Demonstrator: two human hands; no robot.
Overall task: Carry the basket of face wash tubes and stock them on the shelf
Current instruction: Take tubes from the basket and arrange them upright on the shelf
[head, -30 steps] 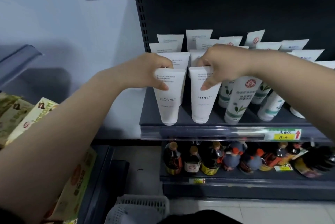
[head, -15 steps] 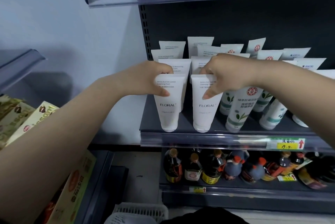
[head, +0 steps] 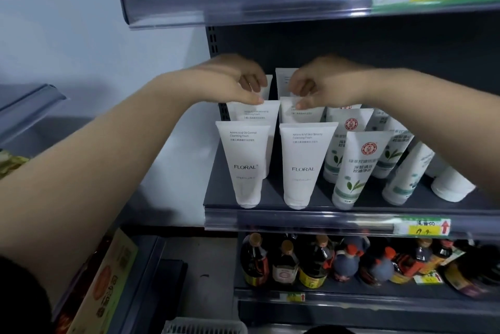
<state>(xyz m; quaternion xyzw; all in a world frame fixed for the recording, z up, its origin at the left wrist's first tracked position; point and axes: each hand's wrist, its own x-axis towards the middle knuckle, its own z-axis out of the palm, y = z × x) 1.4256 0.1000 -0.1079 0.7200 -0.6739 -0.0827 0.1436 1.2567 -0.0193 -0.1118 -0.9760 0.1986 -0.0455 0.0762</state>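
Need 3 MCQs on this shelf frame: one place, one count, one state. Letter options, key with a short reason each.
1. Where do the dark bottles stand?
A. On the shelf under the tubes
B. On the shelf above the tubes
C. In the basket

2. How many front-row tubes show the word FLORAL?
A. One
B. Two
C. Four

3. What are the hands doing?
A. Hanging idle at the sides
B. Each pinching the top of a second-row tube
C. Both lifting one bottle

Key: 1 A, the bottles sit below the face wash shelf. 2 B, the left FLORAL tube and right FLORAL tube are the only ones. 3 B, the left hand pinches the left second-row tube and the right hand the right second-row tube.
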